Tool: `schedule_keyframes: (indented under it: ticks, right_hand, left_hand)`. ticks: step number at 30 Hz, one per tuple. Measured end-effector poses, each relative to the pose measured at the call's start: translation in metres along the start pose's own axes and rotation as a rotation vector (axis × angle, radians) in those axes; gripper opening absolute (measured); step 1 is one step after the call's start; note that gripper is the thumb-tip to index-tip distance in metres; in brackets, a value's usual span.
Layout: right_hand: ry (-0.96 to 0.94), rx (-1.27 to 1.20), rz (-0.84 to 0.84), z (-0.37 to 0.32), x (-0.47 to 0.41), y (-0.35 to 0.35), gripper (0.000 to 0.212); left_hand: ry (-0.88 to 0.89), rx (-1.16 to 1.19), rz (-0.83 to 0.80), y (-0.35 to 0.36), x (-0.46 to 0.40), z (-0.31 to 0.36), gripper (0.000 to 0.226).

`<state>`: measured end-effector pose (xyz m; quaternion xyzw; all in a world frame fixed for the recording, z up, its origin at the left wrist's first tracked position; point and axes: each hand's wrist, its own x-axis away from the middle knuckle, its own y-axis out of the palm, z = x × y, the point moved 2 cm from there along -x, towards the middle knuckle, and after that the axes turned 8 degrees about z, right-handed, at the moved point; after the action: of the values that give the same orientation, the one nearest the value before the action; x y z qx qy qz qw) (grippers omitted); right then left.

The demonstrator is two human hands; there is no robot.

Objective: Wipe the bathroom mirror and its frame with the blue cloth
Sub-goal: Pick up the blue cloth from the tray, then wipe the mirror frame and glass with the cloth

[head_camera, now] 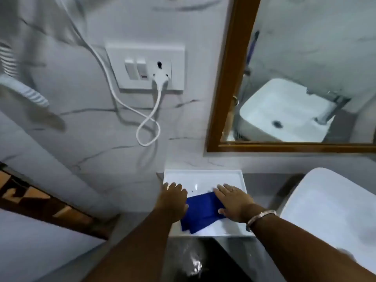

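A folded blue cloth [200,212] lies on a white tray [203,177] against the wall, below the mirror. My left hand [173,200] rests flat on the cloth's left edge, fingers spread. My right hand [234,202] lies flat on the cloth's right edge, with a ring and a metal bracelet on that arm. Neither hand grips the cloth. The mirror [305,58] hangs at the upper right in a brown wooden frame [225,78] and reflects a white basin.
A white switch plate [146,68] with a plug and a looping white cable [148,127] sits on the marble wall left of the mirror. A white basin [329,210] stands at the right. A patterned brown strip [40,202] runs at lower left.
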<state>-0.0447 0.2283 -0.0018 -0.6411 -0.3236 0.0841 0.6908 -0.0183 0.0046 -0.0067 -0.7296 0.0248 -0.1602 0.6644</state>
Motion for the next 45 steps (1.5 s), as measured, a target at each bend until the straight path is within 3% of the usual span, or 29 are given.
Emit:
schedule_keyframes:
  ticks: [7, 9, 12, 15, 20, 25, 30, 34, 38, 42, 45]
  right_hand:
    - [0.07, -0.112, -0.062, -0.009, -0.055, 0.048, 0.07]
    - [0.104, -0.069, -0.037, -0.014, -0.065, 0.053, 0.068]
    - [0.114, -0.011, 0.006, -0.02, -0.069, 0.052, 0.047]
    - [0.138, -0.078, -0.014, -0.019, -0.061, 0.043, 0.036]
    - [0.22, -0.109, 0.156, -0.018, -0.032, -0.04, 0.025]
    - [0.275, 0.045, 0.425, 0.009, 0.008, -0.18, 0.026]
    - [0.305, 0.154, 0.783, 0.042, 0.071, -0.336, 0.026]
    - [0.162, 0.199, 1.165, 0.054, 0.13, -0.464, 0.049]
    - [0.193, 0.318, 1.422, 0.067, 0.166, -0.583, 0.07]
    - [0.321, 0.472, 1.686, 0.075, 0.194, -0.671, 0.069]
    - [0.477, 0.565, 1.781, 0.075, 0.205, -0.726, 0.075]
  left_hand:
    - [-0.16, -0.017, -0.179, 0.063, -0.028, 0.008, 0.068]
    - [-0.147, 0.016, -0.18, 0.072, -0.034, 0.005, 0.06]
    - [-0.122, 0.158, -0.135, 0.072, -0.04, 0.001, 0.036]
    - [-0.212, 0.359, -0.125, 0.052, -0.044, -0.008, 0.014]
    - [-0.143, 0.329, -0.058, -0.051, -0.045, -0.02, 0.015]
    - [-0.093, 0.365, 0.219, -0.208, -0.047, -0.018, 0.012]
    - [-0.005, 0.751, 0.593, -0.378, -0.029, -0.023, 0.029]
    - [0.189, 1.035, 0.883, -0.529, -0.007, -0.026, 0.031]
    - [0.294, 0.984, 1.216, -0.65, 0.007, -0.02, 0.021]
    - [0.341, 0.893, 1.486, -0.737, 0.019, -0.013, 0.014]
    - [0.299, 0.781, 1.67, -0.786, 0.03, -0.015, 0.014]
